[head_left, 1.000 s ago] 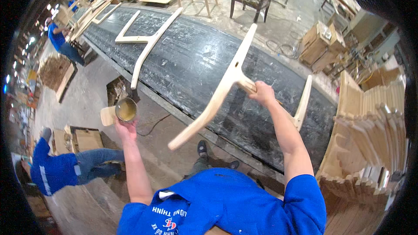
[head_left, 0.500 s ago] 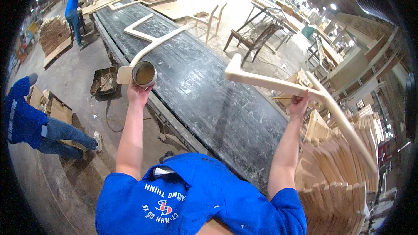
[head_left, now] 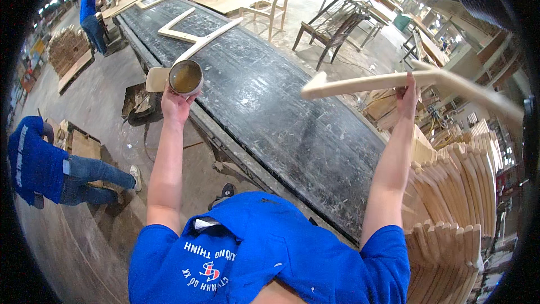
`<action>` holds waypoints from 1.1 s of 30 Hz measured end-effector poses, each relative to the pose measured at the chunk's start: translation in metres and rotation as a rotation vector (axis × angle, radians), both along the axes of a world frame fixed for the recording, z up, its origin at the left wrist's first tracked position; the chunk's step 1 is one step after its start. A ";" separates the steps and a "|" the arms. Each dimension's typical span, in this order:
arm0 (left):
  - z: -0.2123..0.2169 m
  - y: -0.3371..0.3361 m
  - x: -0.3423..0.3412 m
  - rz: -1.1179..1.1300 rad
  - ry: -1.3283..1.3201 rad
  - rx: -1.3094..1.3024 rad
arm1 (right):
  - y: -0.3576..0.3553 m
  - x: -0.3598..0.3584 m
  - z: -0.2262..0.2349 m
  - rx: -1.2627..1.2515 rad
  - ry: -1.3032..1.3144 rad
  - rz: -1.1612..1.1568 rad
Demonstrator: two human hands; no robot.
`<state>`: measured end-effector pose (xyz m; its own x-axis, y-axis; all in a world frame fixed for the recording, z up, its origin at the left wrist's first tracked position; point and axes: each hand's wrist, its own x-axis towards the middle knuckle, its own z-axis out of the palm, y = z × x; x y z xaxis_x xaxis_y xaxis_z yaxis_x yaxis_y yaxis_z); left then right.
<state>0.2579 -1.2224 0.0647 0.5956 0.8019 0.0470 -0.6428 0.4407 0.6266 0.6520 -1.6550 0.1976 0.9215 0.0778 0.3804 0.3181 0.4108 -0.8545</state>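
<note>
Support the branched wooden chair frame (head_left: 365, 83) close to where it branches, for balance, and steer the motion-blurred end clear of the stacked curved wooden parts (head_left: 467, 180); best to hold the cup of amber liquid (head_left: 185, 77) upright in the left hand (head_left: 178, 106). See in the right hand (head_left: 406, 95) fingers closed on the frame, held up by the far edge of the black conveyor belt (head_left: 270, 107); see left fingers wrapped around the cup, partly hidden behind it
</note>
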 end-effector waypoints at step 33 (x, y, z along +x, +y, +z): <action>-0.096 -0.077 0.190 -0.303 0.585 0.268 | 0.053 -0.073 -0.143 -0.429 0.191 0.389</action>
<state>0.4476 -1.2998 -0.0309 0.7786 0.6023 -0.1762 -0.0417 0.3298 0.9431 0.5792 -1.6017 0.0542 0.8435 0.5324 0.0717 0.0387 0.0729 -0.9966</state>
